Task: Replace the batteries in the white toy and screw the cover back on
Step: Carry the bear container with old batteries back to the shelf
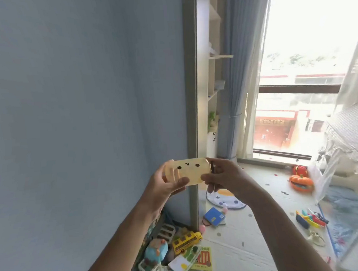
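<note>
The white toy is a rounded, pale cream block with two black dot eyes and a small mouth facing me. I hold it up in front of the wall at chest height, lying sideways. My left hand grips its left end, thumb under the lower edge. My right hand grips its right end and also holds a thin dark screwdriver upright against the palm. The battery cover and batteries are hidden from view.
A blue-grey wall fills the left. Below lie scattered toys: a yellow bus, a blue book, orange pumpkin toys, coloured pens. A window with curtains stands at the right.
</note>
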### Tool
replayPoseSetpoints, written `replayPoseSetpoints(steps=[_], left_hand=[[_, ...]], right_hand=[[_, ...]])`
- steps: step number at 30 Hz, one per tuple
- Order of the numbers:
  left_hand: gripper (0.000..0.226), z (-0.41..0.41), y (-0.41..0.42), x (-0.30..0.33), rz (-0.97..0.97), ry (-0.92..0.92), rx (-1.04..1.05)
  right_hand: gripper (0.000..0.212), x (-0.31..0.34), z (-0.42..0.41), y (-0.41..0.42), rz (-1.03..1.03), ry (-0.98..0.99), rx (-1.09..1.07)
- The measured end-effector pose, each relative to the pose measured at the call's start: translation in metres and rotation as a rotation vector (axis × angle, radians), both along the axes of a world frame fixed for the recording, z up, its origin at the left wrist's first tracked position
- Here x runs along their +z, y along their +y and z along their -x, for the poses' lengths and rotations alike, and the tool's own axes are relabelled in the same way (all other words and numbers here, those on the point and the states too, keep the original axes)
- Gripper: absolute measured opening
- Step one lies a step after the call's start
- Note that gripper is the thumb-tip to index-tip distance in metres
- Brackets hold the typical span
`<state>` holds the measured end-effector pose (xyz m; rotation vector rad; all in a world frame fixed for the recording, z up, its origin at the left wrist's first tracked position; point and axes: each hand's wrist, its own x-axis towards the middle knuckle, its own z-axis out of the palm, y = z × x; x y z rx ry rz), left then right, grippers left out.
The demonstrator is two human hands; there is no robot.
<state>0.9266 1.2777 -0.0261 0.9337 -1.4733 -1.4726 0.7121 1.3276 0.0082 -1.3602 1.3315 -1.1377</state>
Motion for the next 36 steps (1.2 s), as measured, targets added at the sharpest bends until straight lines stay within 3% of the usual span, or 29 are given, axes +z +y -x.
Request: replayPoseSetpoints(steps=[2, 8, 15, 18, 21, 25, 30, 36], left_hand=[[0.092, 0.064, -0.017, 0.007, -0.007, 0.014, -0.045], [0.121, 0.237, -0.069, 0.02, -0.021, 0.034, -0.178], [0.095, 0.402, -0.165, 0.007, -0.031, 0.039, -0.307], [0.082, 0.464, -0.222, 0.001, -0.008, 0.057, -0.355], [0.095, 0.524, -0.284, -0.002, -0.009, 0.064, -0.394], [0.09, 0.595, -0.361, 0.007, 0.017, 0.073, -0.402], [0.08, 0.684, -0.454, 0.009, 0.011, 0.095, -0.325], [0.09, 0.799, -0.577, -0.003, -0.058, 0.123, -0.212]], right_hand=[[0.043, 0.009, 0.062, -0.005, 0.013, 0.026, -0.041], [0.031, 0.018, 0.225, -0.03, 0.036, 0.033, -0.187], [0.035, 0.005, 0.379, -0.102, 0.03, 0.025, -0.32], [0.029, 0.002, 0.435, -0.152, 0.025, 0.054, -0.361], [0.023, 0.002, 0.489, -0.207, 0.035, 0.061, -0.393], [0.03, 0.006, 0.557, -0.281, 0.036, 0.047, -0.445], [0.036, 0.004, 0.645, -0.38, 0.047, 0.004, -0.453], [0.026, -0.01, 0.767, -0.521, 0.052, 0.018, -0.385]])
